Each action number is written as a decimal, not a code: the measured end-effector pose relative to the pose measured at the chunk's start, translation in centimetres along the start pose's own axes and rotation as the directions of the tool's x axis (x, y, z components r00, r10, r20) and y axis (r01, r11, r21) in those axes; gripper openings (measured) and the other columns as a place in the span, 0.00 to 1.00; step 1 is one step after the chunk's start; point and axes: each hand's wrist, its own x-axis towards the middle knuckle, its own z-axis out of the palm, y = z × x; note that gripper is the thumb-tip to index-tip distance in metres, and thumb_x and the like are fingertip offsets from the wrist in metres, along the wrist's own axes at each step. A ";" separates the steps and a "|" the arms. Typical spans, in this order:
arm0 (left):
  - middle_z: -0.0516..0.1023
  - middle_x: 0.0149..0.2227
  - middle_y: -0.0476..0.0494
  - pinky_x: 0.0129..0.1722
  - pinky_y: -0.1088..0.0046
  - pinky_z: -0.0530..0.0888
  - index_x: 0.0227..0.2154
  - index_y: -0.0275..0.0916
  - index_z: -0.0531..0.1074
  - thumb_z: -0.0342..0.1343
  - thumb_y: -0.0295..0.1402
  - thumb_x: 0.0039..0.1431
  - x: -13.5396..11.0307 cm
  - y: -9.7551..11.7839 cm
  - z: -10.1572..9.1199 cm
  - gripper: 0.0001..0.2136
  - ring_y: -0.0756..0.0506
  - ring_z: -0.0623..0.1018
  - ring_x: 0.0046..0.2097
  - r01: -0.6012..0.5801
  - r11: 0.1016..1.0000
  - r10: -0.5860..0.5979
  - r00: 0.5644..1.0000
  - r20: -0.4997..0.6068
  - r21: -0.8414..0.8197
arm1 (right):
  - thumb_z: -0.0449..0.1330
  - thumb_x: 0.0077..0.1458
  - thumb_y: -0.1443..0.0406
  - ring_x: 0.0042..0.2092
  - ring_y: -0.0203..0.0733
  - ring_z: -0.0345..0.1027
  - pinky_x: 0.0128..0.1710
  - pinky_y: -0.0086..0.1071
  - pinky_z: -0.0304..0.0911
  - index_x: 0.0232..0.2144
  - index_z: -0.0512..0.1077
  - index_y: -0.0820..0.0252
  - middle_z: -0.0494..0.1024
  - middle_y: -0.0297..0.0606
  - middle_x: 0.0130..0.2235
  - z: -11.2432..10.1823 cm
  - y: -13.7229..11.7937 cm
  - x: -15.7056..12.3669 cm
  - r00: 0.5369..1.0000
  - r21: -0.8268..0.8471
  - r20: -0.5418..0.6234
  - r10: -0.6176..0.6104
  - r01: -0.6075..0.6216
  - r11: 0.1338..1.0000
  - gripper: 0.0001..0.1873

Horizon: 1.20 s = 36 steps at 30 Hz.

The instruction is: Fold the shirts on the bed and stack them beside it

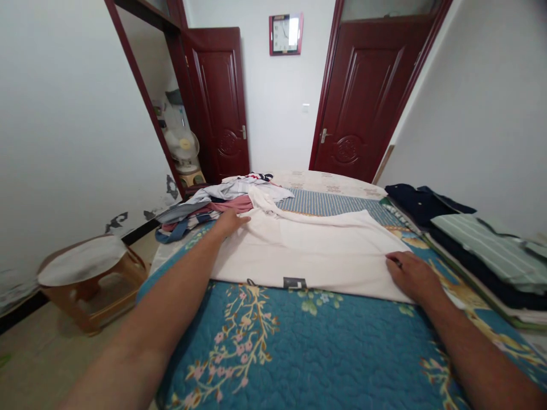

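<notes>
A white garment (307,250) lies spread flat across the bed, over a blue flowered quilt (265,353). My left hand (231,221) rests palm down on the garment's far left corner, fingers stretched out, close to a heap of unfolded clothes (213,205). My right hand (412,276) lies on the garment's near right corner with its fingers curled onto the fabric edge.
A stack of folded clothes (478,245), dark blue and green striped, sits on the bed's right side. A wooden stool (89,279) stands on the floor at the left. Two dark red doors (363,91) and a wall clock (285,34) are behind the bed.
</notes>
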 end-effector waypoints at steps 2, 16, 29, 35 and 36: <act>0.85 0.36 0.32 0.39 0.65 0.74 0.37 0.35 0.82 0.72 0.33 0.43 0.6 -0.6 1.4 0.16 0.31 0.83 0.45 0.033 0.999 -0.031 0.998 -0.050 0.040 | 0.53 0.65 0.57 0.49 0.55 0.78 0.54 0.45 0.70 0.44 0.80 0.59 0.83 0.49 0.46 -0.1 -0.1 0.0 1.000 0.014 -0.010 -0.002 0.002 1.000 0.18; 0.86 0.35 0.39 0.28 0.68 0.76 0.53 0.36 0.78 0.73 0.26 0.36 0.3 -2.5 1.4 0.34 0.43 0.81 0.28 0.340 0.813 -0.331 0.938 0.105 -0.472 | 0.53 0.64 0.56 0.47 0.53 0.79 0.53 0.46 0.71 0.43 0.80 0.59 0.83 0.48 0.46 -0.5 0.2 0.4 0.999 0.119 0.035 0.040 -0.043 0.992 0.19; 0.87 0.41 0.40 0.40 0.65 0.83 0.54 0.36 0.78 0.68 0.19 0.39 0.7 -2.3 0.9 0.32 0.42 0.85 0.36 0.212 0.575 -0.154 0.977 0.150 -0.791 | 0.52 0.67 0.58 0.49 0.54 0.77 0.55 0.46 0.70 0.44 0.79 0.60 0.82 0.50 0.46 -0.9 -0.7 0.0 0.999 0.031 -0.009 -0.036 0.036 0.999 0.18; 0.87 0.41 0.38 0.38 0.64 0.84 0.51 0.35 0.79 0.67 0.18 0.41 0.2 -2.6 1.7 0.29 0.42 0.86 0.35 0.240 0.510 -0.153 0.970 0.188 -0.826 | 0.53 0.67 0.60 0.51 0.52 0.76 0.57 0.45 0.70 0.48 0.77 0.57 0.81 0.48 0.49 -1.5 -6.4 1.7 0.983 0.086 -0.098 -0.155 0.163 0.983 0.16; 0.87 0.40 0.38 0.37 0.64 0.84 0.50 0.35 0.79 0.67 0.18 0.41 0.1 -2.6 1.8 0.28 0.42 0.85 0.34 0.243 0.500 -0.157 0.969 0.189 -0.832 | 0.54 0.67 0.60 0.49 0.50 0.77 0.55 0.45 0.71 0.48 0.77 0.57 0.81 0.47 0.48 -1.4 -8.1 2.5 0.980 0.150 -0.093 -0.177 0.189 0.970 0.15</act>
